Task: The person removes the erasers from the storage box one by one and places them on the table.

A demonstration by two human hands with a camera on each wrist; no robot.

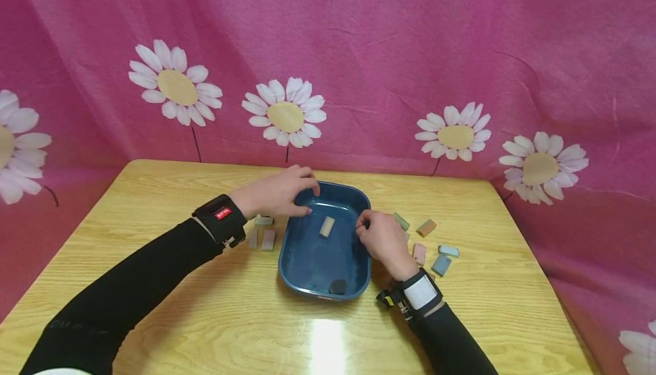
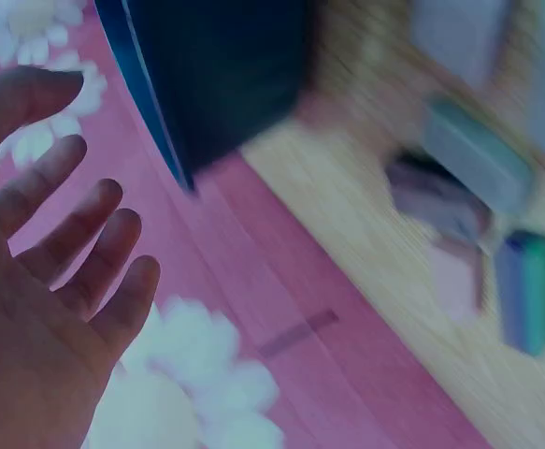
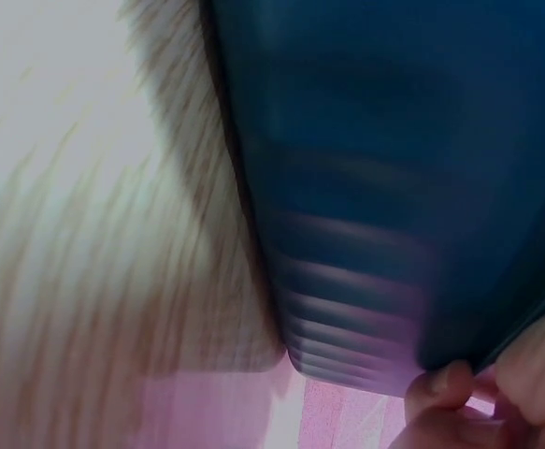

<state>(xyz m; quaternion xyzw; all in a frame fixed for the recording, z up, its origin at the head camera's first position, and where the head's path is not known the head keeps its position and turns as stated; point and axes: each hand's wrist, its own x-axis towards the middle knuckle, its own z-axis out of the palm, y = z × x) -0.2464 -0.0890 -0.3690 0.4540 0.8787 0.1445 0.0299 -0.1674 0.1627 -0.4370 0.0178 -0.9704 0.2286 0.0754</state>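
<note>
1. Head view takes in the pink cloth backdrop (image 1: 410,50) first, printed with white daisies, hanging behind and around the wooden table (image 1: 154,284).
2. On that table, middle of the scene, sits the dark blue tray (image 1: 307,255), a rounded rectangular tub. In the blurred right wrist view its ribbed blue wall (image 3: 394,187) fills most of the frame.
3. Left hand (image 1: 277,193) hovers over the tray's far left corner, fingers spread and loosely bent, gripping nothing; the left wrist view confirms it, with an open palm and separated fingers (image 2: 66,243) against the pink cloth.
4. Right hand (image 1: 381,238) is at the tray's right rim, fingers curled over the edge and pinching it; the right wrist view shows fingertips (image 3: 440,383) tucked right at the tub's lower edge.
5. Black wrist strap (image 1: 220,218) on the left arm carries a small red label with white lettering, too small to read. White-faced band (image 1: 420,291) wraps the right wrist.
6. Inside the tray: a beige block (image 1: 327,226) lying near the centre, and a small dark round piece (image 1: 337,287) at the near edge.
7. Loose blocks on the table right of the tray: green (image 1: 401,221), brown (image 1: 426,227), pink (image 1: 419,253), and two blue-grey ones (image 1: 445,258).
8. Left of the tray, just beside it, a few pale blocks (image 1: 263,237) stand together, partly under the left wrist.
</note>
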